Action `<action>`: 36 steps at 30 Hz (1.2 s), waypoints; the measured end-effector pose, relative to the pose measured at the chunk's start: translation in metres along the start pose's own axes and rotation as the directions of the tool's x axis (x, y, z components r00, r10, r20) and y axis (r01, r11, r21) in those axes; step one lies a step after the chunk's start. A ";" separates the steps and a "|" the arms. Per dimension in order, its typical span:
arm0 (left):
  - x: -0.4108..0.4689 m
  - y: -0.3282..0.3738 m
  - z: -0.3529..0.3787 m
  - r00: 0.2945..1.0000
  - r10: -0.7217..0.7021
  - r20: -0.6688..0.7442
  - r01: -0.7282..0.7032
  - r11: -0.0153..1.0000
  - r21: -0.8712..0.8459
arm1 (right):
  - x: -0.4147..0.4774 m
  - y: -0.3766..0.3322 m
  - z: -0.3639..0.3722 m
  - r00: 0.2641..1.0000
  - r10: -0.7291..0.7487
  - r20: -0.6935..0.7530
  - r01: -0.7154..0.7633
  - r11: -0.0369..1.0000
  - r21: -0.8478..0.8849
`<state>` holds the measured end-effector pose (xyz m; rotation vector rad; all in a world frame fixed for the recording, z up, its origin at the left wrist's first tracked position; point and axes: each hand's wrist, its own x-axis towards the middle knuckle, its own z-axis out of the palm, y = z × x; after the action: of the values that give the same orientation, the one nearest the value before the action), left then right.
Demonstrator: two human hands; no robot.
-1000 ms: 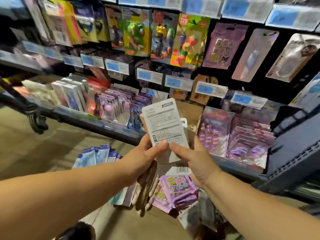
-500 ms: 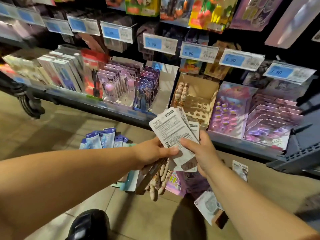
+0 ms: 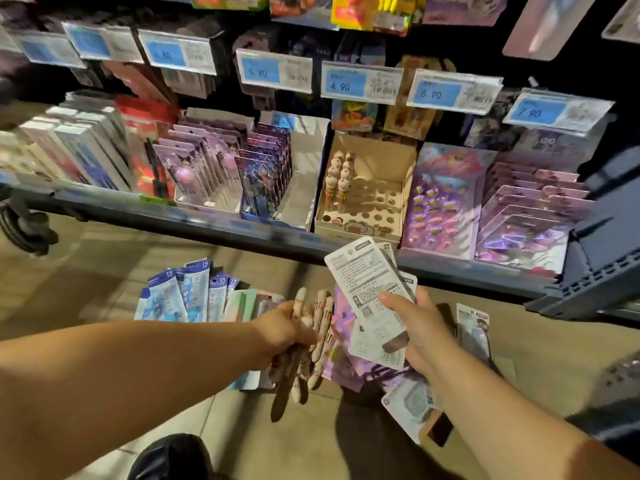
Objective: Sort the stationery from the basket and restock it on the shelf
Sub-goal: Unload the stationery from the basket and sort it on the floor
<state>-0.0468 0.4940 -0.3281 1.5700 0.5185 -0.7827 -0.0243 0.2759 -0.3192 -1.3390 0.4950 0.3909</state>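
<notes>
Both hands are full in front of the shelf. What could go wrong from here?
1. The left grip holds a loose bundle of pens splayed at different angles; one could slip out and drop.
2. The packets in the right grip are fanned out under the thumb; the lower ones may slide free.
3. With neither hand free, slotting pens into the holed box could be clumsy and miss the holes.

Dim aisle, motion blur, wide-angle edge warp.

Pens (image 3: pixel 341 174) in box (image 3: pixel 360 232); box on shelf (image 3: pixel 207 221)
</notes>
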 end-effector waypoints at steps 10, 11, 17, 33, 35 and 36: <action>0.030 0.002 -0.008 0.929 -0.078 -0.362 0.201 0.927 0.318 | 0.009 0.013 -0.015 1.000 0.026 -0.004 -0.026 0.999 0.043; 0.031 0.001 -0.008 0.926 -0.072 -0.371 0.207 0.918 0.339 | 0.009 0.014 -0.016 1.000 0.025 0.000 -0.025 0.999 0.034; 0.041 0.001 -0.014 0.926 -0.041 -0.375 0.226 0.856 0.464 | 0.007 0.017 -0.016 0.999 0.043 0.024 -0.044 0.998 0.052; 0.005 0.018 0.015 0.969 -0.006 -0.249 -0.012 0.998 -0.069 | -0.017 0.029 0.007 0.998 -0.052 -0.038 0.050 0.997 -0.065; -0.010 0.021 0.026 0.979 0.042 -0.201 -0.064 0.993 -0.100 | -0.022 0.031 0.014 0.988 -0.117 -0.106 0.107 0.990 -0.097; -0.018 0.024 0.034 0.986 0.082 -0.143 -0.103 0.984 -0.145 | -0.025 0.030 0.018 0.979 -0.161 -0.129 0.145 0.982 -0.123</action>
<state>-0.0481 0.4589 -0.2999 1.5010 0.5865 -0.5538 -0.0597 0.2997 -0.3276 -1.5102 0.4860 0.2016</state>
